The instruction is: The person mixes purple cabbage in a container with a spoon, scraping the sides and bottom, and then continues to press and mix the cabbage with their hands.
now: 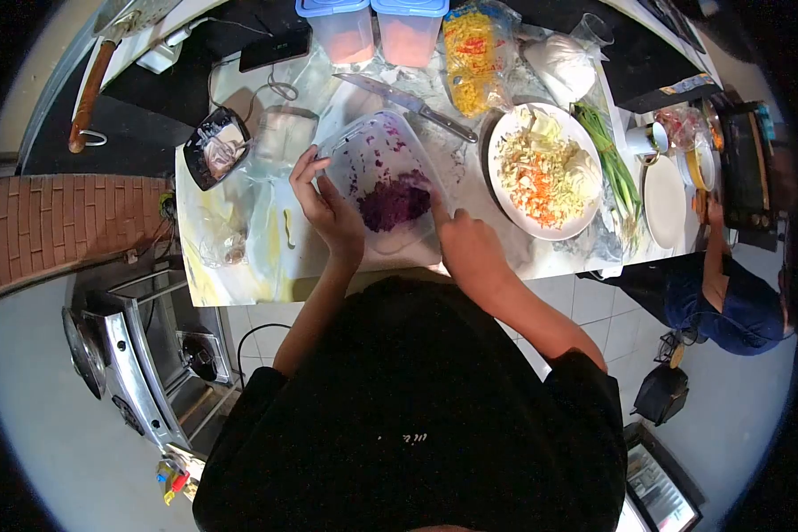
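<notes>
Head view: the left hand (332,213) curls its fingers over the near-left rim of a clear plastic container (374,146), gripping it tilted. The right hand (466,244), fingers loosely together, presses against the container's right side beside the chopped purple cabbage (395,204) heaped at its low end, close to the worktop's (239,266) near edge. Beyond lie one knife (408,105), one plate of chopped vegetables (543,170) to the right, and two blue-lidded tubs (377,31) along the far edge.
</notes>
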`<state>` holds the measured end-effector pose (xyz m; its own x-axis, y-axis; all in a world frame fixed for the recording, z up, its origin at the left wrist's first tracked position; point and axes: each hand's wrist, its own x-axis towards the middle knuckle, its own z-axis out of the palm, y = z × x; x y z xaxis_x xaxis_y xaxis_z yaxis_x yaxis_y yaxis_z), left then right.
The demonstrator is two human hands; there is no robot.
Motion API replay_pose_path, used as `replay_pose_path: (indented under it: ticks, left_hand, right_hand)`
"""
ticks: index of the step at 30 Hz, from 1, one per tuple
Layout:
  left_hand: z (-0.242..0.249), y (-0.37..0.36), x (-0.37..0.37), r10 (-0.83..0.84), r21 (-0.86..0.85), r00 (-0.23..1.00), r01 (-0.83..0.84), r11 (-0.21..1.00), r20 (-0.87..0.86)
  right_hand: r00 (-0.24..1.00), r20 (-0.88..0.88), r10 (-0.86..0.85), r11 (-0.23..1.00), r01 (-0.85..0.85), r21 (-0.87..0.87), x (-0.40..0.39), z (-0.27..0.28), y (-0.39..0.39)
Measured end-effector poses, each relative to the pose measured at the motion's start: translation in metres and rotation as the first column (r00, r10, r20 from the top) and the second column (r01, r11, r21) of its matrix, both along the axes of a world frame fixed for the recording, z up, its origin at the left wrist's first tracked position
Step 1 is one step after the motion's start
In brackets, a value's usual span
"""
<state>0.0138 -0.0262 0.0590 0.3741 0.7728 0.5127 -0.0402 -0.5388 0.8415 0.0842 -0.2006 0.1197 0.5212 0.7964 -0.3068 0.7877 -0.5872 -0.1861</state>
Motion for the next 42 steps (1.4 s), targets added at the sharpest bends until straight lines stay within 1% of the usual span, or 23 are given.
replay_pose_path:
  ticks: [3, 5, 7, 11, 14, 16, 20, 22, 23, 25, 26, 27, 28, 29, 31, 32, 33, 34, 35, 36, 38, 39, 42]
  left_hand:
    - [0.004, -0.004, 0.000, -0.018, -0.057, 1.000, 0.019, 0.998, 0.021]
    - [0.004, -0.006, -0.002, -0.027, 0.097, 0.999, 0.031, 0.995, -0.043]
    - [0.007, -0.008, 0.000, -0.032, 0.104, 0.999, 0.034, 0.994, -0.023]
    - [0.011, -0.008, -0.001, -0.034, 0.081, 0.999, 0.035, 0.996, -0.008]
    - [0.004, -0.004, -0.004, -0.015, 0.042, 0.998, 0.017, 0.999, -0.055]
    - [0.001, -0.002, -0.002, -0.007, 0.025, 1.000, 0.007, 1.000, -0.029]
    - [-0.004, -0.001, -0.002, 0.034, -0.017, 0.999, -0.033, 0.999, 0.013]
    - [-0.002, 0.001, -0.002, 0.046, 0.001, 0.999, -0.046, 0.999, 0.024]
    - [-0.002, 0.002, -0.002, 0.059, 0.015, 0.997, -0.059, 0.998, 0.040]
    - [-0.002, 0.002, -0.004, 0.071, 0.001, 0.997, -0.071, 0.997, 0.040]
    - [-0.003, 0.002, -0.005, 0.073, -0.010, 0.996, -0.073, 0.997, 0.046]
    - [-0.004, 0.002, -0.005, 0.076, -0.012, 0.996, -0.075, 0.997, 0.046]
    - [-0.005, 0.004, -0.005, 0.070, -0.046, 0.996, -0.067, 0.997, 0.060]
    - [-0.007, 0.006, -0.004, 0.064, -0.078, 0.995, -0.058, 0.995, 0.075]
    - [-0.015, 0.013, -0.003, 0.037, -0.127, 0.992, -0.022, 0.992, 0.123]
    - [-0.019, 0.017, -0.003, 0.014, -0.176, 0.986, 0.016, 0.984, 0.168]
    - [-0.026, 0.021, -0.004, 0.019, -0.174, 0.986, 0.010, 0.985, 0.167]
    - [-0.032, 0.025, -0.006, 0.021, -0.234, 0.988, 0.016, 0.972, 0.155]
    - [-0.039, 0.026, -0.008, 0.021, -0.293, 0.990, 0.022, 0.956, 0.143]
    - [-0.042, 0.024, -0.011, 0.024, -0.292, 0.990, 0.019, 0.956, 0.142]
    - [-0.048, 0.017, -0.018, 0.024, -0.405, 0.999, -0.011, 0.914, 0.026]
    - [-0.042, 0.010, -0.021, -0.002, -0.532, 1.000, 0.014, 0.847, 0.022]
    - [-0.050, -0.001, -0.029, -0.028, -0.582, 0.997, 0.063, 0.811, 0.069]
  right_hand:
    - [0.995, 0.098, -0.006, 1.000, 0.005, 0.013, 0.006, -0.001, 0.011]
    - [0.990, 0.140, 0.000, 1.000, -0.002, 0.014, 0.004, -0.009, 0.017]
    - [0.989, 0.110, -0.097, 0.992, 0.105, -0.075, -0.006, -0.020, 0.019]
    - [0.995, 0.095, -0.032, 0.997, 0.039, -0.069, -0.010, -0.028, -0.002]
    - [1.000, 0.002, 0.022, 1.000, -0.022, -0.017, -0.001, -0.006, -0.005]
    - [0.989, 0.146, 0.015, 0.999, -0.019, 0.029, -0.002, 0.003, -0.001]
    - [0.979, 0.204, -0.019, 0.999, 0.027, -0.036, -0.023, -0.024, 0.012]
    - [0.986, 0.134, -0.095, 0.989, 0.109, -0.102, -0.034, -0.035, 0.018]
    - [0.988, 0.128, -0.087, 0.989, 0.101, -0.103, -0.035, -0.038, 0.017]
    - [0.993, -0.077, -0.085, 0.990, 0.075, -0.117, -0.030, -0.032, 0.017]
    - [0.994, -0.078, -0.080, 0.990, 0.070, -0.119, -0.028, -0.031, 0.017]
    - [0.984, -0.166, -0.066, 0.995, 0.053, -0.080, -0.025, -0.031, 0.016]
    - [0.967, -0.251, -0.049, 0.998, 0.041, -0.037, -0.022, -0.030, 0.015]
    - [0.967, -0.248, -0.049, 0.998, 0.041, -0.036, -0.020, -0.029, 0.013]
    - [0.941, -0.336, -0.041, 0.991, 0.083, 0.110, -0.016, -0.025, 0.010]
    - [0.942, -0.335, -0.035, 0.991, 0.077, 0.112, -0.012, -0.022, 0.008]
    - [0.947, -0.320, -0.022, 0.987, 0.072, 0.144, -0.008, -0.015, 0.008]
    - [0.952, -0.306, -0.010, 0.982, 0.067, 0.175, -0.004, -0.009, 0.008]
    - [0.952, -0.307, -0.006, 0.982, 0.063, 0.176, -0.001, -0.006, 0.009]
    - [0.955, -0.298, 0.008, 0.989, 0.036, 0.141, 0.001, -0.003, 0.009]
    - [0.957, -0.287, 0.033, 0.995, -0.003, 0.103, 0.002, -0.001, 0.008]
    - [0.955, -0.287, 0.072, 0.995, -0.048, 0.091, 0.001, -0.004, 0.007]
    - [0.952, -0.276, 0.131, 0.989, -0.109, 0.095, 0.004, -0.009, 0.005]
